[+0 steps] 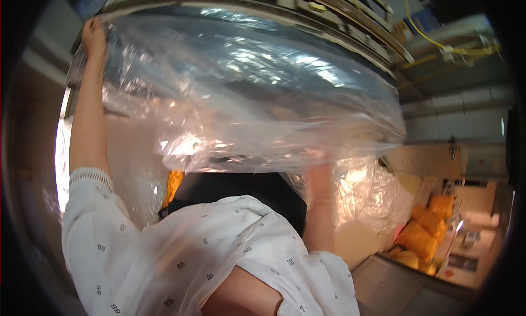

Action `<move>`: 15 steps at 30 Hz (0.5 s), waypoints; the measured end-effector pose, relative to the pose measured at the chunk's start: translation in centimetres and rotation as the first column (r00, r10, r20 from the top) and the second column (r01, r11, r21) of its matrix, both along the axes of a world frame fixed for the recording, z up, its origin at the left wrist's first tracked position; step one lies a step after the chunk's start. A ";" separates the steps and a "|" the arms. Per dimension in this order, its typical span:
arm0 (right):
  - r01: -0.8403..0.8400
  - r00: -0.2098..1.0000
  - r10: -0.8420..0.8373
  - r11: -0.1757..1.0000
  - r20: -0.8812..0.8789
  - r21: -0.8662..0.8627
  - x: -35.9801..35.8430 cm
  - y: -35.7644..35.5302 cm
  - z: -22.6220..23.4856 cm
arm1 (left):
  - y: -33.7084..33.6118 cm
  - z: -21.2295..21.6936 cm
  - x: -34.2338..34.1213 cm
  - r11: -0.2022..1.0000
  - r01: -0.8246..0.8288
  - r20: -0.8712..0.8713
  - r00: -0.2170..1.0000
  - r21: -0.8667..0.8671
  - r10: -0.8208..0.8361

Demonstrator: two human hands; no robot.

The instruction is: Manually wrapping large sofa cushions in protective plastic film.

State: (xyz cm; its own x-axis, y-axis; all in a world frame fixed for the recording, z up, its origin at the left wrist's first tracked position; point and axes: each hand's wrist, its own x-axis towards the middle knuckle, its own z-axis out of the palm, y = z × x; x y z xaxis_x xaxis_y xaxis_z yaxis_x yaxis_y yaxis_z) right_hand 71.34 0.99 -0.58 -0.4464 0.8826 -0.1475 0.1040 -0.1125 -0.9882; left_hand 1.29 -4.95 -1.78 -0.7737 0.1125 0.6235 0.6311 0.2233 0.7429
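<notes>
Two bare forearms extend from a white patterned shirt (181, 261), worn by the person in front of me. Below the shirt, a black garment (241, 193) covers the lap; an orange item (174, 184) shows just beside it, on the left.

Right hand (320, 155): positioned at the near edge of the sheet, right of the lap. It is blurred and partly veiled by plastic, so I cannot tell whether its fingers are closed.

Clear plastic sheet (246, 113): located directly ahead of the person, spread crosswise, creased and glossy. Its near edge hangs in folds just beyond the lap.

Left hand (95, 36): arm extended forward, fingers closed in a narrow grip on the sheet's far left corner.

Crumpled clear plastic (364, 190) lies to the right of the right forearm. Beyond the sheet, long rails (350, 23) run across the far side. A yellow cable (424, 34) hangs at the far right. Well apart, at the right, yellow-orange sacks (424, 231) are heaped together.
</notes>
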 end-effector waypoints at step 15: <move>0.234 0.336 -0.907 -0.181 -0.254 0.955 40.8 6.9 25.6 | 5.0 -3.2 2.4 0.932 0.337 -0.016 0.940 -0.129 -0.342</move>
